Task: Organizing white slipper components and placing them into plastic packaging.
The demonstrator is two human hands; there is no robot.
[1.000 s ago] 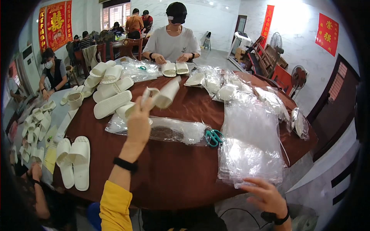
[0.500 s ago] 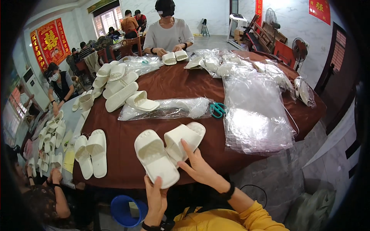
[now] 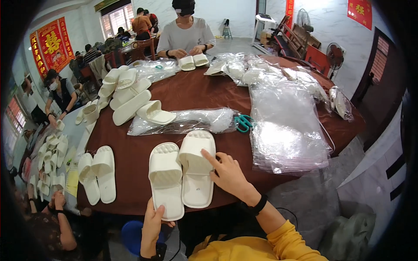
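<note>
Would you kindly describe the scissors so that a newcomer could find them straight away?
Start at the round brown table. Near its middle lies a long clear bag, with a stack of clear bags to its right. The scissors lie at that long bag's right end, the only teal-handled thing among white slippers and plastic.

left slipper (image 3: pixel 166 180): white, sole-down, overhanging near table edge | right slipper (image 3: pixel 197 168): white, touching beside it, apparently flat

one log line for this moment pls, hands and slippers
left hand: grips heel of left white foam slipper | right hand: touches right white foam slipper | both on round brown table
</note>
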